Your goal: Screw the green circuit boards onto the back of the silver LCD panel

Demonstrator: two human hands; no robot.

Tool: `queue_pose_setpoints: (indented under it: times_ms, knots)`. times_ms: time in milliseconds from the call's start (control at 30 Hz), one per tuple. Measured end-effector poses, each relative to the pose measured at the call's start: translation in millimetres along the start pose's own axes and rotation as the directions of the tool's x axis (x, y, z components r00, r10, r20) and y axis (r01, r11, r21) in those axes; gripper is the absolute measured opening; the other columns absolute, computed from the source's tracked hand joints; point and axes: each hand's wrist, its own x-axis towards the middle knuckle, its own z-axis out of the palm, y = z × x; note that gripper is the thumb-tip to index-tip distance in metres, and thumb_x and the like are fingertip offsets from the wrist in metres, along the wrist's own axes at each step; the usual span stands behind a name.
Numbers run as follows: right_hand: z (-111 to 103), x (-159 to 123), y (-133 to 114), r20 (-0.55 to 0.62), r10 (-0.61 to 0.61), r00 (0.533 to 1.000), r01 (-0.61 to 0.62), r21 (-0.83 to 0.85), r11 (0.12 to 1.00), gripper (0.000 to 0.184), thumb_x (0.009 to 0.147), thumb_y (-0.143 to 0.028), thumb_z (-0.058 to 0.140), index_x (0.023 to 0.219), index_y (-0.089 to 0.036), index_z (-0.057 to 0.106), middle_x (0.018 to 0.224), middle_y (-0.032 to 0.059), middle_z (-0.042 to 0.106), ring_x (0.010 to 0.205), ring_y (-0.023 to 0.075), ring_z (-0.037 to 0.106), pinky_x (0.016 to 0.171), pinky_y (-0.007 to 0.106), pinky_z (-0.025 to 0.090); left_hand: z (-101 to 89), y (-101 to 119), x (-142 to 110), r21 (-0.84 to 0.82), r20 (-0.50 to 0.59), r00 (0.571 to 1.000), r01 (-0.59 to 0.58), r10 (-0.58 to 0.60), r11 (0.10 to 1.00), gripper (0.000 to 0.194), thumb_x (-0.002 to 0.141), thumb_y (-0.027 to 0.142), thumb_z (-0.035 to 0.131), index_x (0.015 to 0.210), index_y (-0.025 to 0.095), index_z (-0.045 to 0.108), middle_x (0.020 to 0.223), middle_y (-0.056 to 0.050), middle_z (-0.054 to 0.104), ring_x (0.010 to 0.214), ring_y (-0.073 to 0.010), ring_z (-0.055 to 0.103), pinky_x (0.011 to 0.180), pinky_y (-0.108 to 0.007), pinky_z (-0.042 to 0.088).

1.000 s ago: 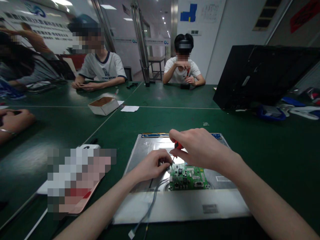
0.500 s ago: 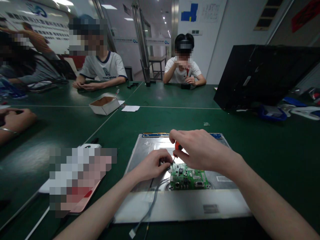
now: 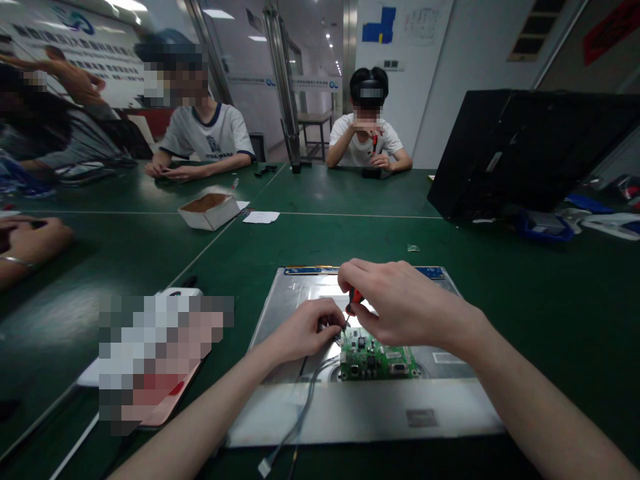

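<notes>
My right hand (image 3: 395,297) is closed on the red and black handle of a screwdriver (image 3: 355,298). Its thin shaft slants down to the upper left corner of a green circuit board (image 3: 383,353). At that same corner, the fingers of my left hand (image 3: 315,327) are pinched together; whatever they grip is hidden. The board lies on the metal back of a flat display panel (image 3: 370,413), which has a blue strip along its far edge. From the board's left side grey cables (image 3: 306,413) run toward me, ending in a white plug.
To my left lie a phone-like pink item (image 3: 173,393) and white cables. An open white box (image 3: 210,212) and a paper slip (image 3: 261,217) are farther off. A black monitor (image 3: 525,153) stands at right. Several people sit around the green table (image 3: 340,237).
The screwdriver handle has turned a little in my right hand, now showing more black. My left hand, the board and the panel keep their places.
</notes>
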Motion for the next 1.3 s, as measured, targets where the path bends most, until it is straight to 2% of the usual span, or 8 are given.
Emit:
queue_pose_setpoints:
  times_ms: [333,500,667,800,967,1167,1300]
  knots:
    - [1.3,4.0,1.9,-0.01,0.066,0.998,-0.066,-0.114,0.991,0.011,0.091,-0.029,0.055,0.097,-0.02,0.052,0.08,0.0003,0.065,0.062,0.0143,0.054,0.05,0.026,0.024,-0.5,-0.5,-0.6,0.009,-0.014,1.0,0.0,0.0,1.0,0.013,0.082,0.014,0.055,0.089,0.016,0.066,0.085,-0.003,0.066,0.075,-0.0168,0.058,0.069,-0.028,0.045]
    - [0.6,-0.5,0.0,-0.011,0.015,1.0,-0.015,-0.036,0.999,0.018,0.086,-0.02,0.055,0.104,-0.018,0.05,0.094,0.0027,0.062,0.063,0.0128,0.052,0.049,0.025,0.029,0.8,-1.8,0.2,0.008,-0.008,1.0,0.005,-0.005,1.0,0.01,0.082,0.016,0.057,0.087,0.016,0.066,0.082,-0.003,0.066,0.073,-0.0166,0.057,0.067,-0.027,0.044]
    - [2.1,0.1,-2.2,-0.001,-0.006,1.0,0.006,-0.017,1.0,0.021,0.083,-0.013,0.054,0.103,-0.016,0.049,0.092,0.003,0.061,0.065,0.0127,0.051,0.05,0.025,0.03,0.5,-1.1,0.7,-0.002,-0.004,1.0,0.012,-0.012,1.0,0.01,0.083,0.016,0.056,0.085,0.016,0.066,0.08,-0.002,0.065,0.073,-0.0164,0.057,0.067,-0.027,0.044]
    - [4.7,2.4,-2.5,-0.035,0.035,0.999,-0.038,-0.086,0.996,0.015,0.086,-0.017,0.055,0.1,-0.017,0.049,0.089,0.0023,0.064,0.062,0.0138,0.053,0.049,0.027,0.027,-0.1,0.3,0.1,0.009,-0.007,1.0,0.016,-0.016,1.0,0.01,0.082,0.014,0.056,0.084,0.016,0.066,0.08,-0.002,0.066,0.074,-0.0166,0.058,0.068,-0.028,0.044]
    - [5.4,2.8,-1.6,-0.037,0.051,0.998,-0.053,-0.077,0.996,0.012,0.092,-0.027,0.054,0.1,-0.018,0.05,0.082,0.0008,0.066,0.063,0.015,0.055,0.05,0.026,0.028,0.2,-1.1,-0.2,0.017,-0.013,1.0,0.006,-0.006,1.0,0.011,0.082,0.016,0.056,0.086,0.016,0.066,0.081,-0.003,0.066,0.074,-0.0175,0.058,0.069,-0.029,0.045]
    - [3.6,0.0,-2.3,-0.027,-0.023,0.999,0.023,0.003,1.0,0.018,0.085,-0.017,0.055,0.102,-0.016,0.05,0.092,0.0039,0.061,0.067,0.0133,0.052,0.051,0.025,0.031,0.5,1.2,0.6,0.012,-0.016,1.0,0.011,-0.011,1.0,0.01,0.081,0.014,0.055,0.083,0.015,0.065,0.079,-0.003,0.065,0.073,-0.0166,0.057,0.067,-0.027,0.044]
    - [3.0,0.7,-3.2,-0.017,0.012,1.0,-0.012,-0.047,0.999,0.017,0.084,-0.015,0.054,0.1,-0.016,0.05,0.089,0.0033,0.062,0.064,0.0136,0.052,0.05,0.026,0.029,-0.3,4.4,0.4,0.005,-0.016,1.0,0.027,-0.026,1.0,0.01,0.081,0.015,0.055,0.082,0.016,0.065,0.076,-0.001,0.065,0.071,-0.0162,0.057,0.066,-0.027,0.044]
